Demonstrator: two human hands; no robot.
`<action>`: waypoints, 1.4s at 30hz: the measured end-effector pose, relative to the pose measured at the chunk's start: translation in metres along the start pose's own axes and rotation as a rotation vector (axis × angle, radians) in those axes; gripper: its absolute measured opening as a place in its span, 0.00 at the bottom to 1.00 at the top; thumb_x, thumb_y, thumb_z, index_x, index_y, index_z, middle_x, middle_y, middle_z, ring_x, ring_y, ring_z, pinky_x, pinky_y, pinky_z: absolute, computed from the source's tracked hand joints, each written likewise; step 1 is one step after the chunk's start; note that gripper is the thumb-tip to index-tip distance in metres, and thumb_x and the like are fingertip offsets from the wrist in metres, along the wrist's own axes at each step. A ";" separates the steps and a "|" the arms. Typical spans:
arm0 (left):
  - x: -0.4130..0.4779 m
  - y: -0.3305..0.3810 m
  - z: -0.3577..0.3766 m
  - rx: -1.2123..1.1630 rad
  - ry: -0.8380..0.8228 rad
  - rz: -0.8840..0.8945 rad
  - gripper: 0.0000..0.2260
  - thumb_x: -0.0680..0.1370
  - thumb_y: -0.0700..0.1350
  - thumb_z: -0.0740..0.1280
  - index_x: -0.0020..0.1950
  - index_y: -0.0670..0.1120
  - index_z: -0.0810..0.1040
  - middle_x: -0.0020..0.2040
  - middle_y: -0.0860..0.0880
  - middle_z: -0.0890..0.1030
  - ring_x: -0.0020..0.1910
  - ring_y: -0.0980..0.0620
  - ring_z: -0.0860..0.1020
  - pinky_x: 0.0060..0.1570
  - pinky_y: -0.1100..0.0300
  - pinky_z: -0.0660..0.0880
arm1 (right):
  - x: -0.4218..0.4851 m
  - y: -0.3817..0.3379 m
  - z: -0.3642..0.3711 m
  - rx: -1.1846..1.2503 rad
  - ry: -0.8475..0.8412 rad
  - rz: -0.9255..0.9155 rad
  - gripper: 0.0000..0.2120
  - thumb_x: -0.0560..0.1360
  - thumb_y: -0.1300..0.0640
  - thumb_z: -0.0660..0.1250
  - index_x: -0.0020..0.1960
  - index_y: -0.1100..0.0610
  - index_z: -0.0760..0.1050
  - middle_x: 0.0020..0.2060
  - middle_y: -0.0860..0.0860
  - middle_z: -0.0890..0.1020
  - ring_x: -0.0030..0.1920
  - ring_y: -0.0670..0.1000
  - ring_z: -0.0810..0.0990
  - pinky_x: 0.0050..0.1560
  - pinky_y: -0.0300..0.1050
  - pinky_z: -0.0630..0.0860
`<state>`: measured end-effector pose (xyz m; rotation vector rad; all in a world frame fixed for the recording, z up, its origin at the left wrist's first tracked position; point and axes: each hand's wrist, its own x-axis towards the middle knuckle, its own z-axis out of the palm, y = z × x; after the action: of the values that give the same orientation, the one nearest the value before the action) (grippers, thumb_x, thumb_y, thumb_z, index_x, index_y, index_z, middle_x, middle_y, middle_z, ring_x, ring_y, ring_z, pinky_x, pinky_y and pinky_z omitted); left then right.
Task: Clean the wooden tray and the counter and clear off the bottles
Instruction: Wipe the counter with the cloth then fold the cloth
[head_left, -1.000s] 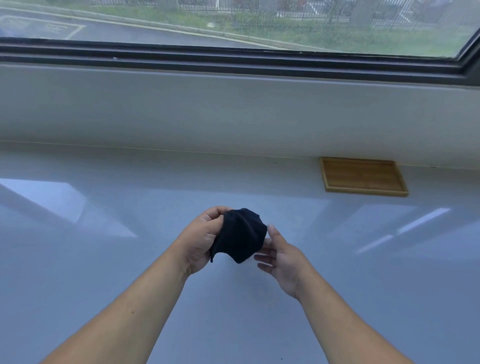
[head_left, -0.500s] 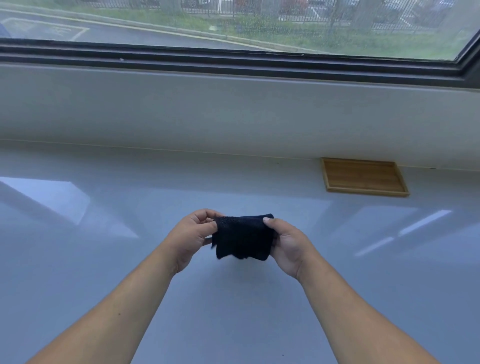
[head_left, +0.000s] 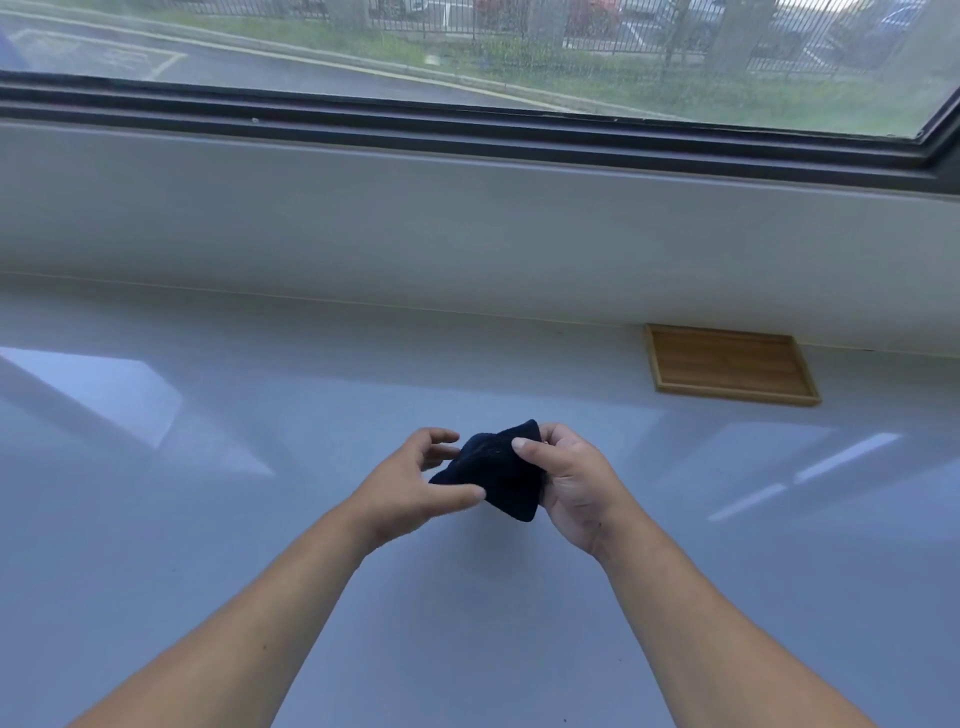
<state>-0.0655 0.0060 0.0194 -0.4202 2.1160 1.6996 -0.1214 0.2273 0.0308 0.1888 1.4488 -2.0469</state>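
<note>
A small dark navy cloth (head_left: 498, 470) is bunched between both hands, held above the glossy white counter (head_left: 208, 519) at its middle. My right hand (head_left: 571, 478) grips the cloth's right side, thumb on top. My left hand (head_left: 410, 483) touches the cloth's lower left corner with its thumb while its fingers are spread apart. An empty wooden tray (head_left: 730, 364) lies flat at the back right of the counter, against the wall. No bottles are in view.
A white wall (head_left: 467, 223) rises behind the counter up to a dark window frame (head_left: 467, 130). Bright window reflections lie on the counter's left and right parts.
The cloth was stretched flat between both hands and is now bunched up in my right hand. My left hand's fingers have opened and loosened their hold.
</note>
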 end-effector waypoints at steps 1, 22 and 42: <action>0.002 -0.001 0.004 0.066 0.024 0.018 0.28 0.65 0.59 0.80 0.61 0.66 0.75 0.56 0.71 0.81 0.59 0.71 0.77 0.51 0.61 0.77 | 0.001 -0.002 0.001 0.019 -0.018 -0.002 0.13 0.79 0.65 0.69 0.61 0.62 0.71 0.55 0.63 0.83 0.52 0.60 0.85 0.54 0.56 0.80; 0.025 0.015 0.021 -0.682 -0.184 -0.080 0.16 0.80 0.50 0.72 0.66 0.47 0.82 0.64 0.39 0.83 0.58 0.40 0.83 0.57 0.44 0.77 | 0.008 0.019 -0.032 -0.034 -0.067 0.260 0.29 0.73 0.45 0.75 0.70 0.55 0.78 0.66 0.59 0.82 0.63 0.62 0.82 0.63 0.57 0.76; 0.064 -0.056 0.045 0.461 0.355 -0.102 0.24 0.74 0.50 0.69 0.70 0.54 0.69 0.62 0.56 0.77 0.54 0.53 0.79 0.46 0.54 0.76 | 0.043 0.069 -0.044 -1.286 0.384 -0.117 0.23 0.76 0.55 0.67 0.71 0.50 0.70 0.59 0.49 0.78 0.57 0.52 0.78 0.50 0.47 0.78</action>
<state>-0.0903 0.0382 -0.0680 -0.7105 2.5924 1.0889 -0.1273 0.2345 -0.0614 -0.0572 2.7331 -0.8152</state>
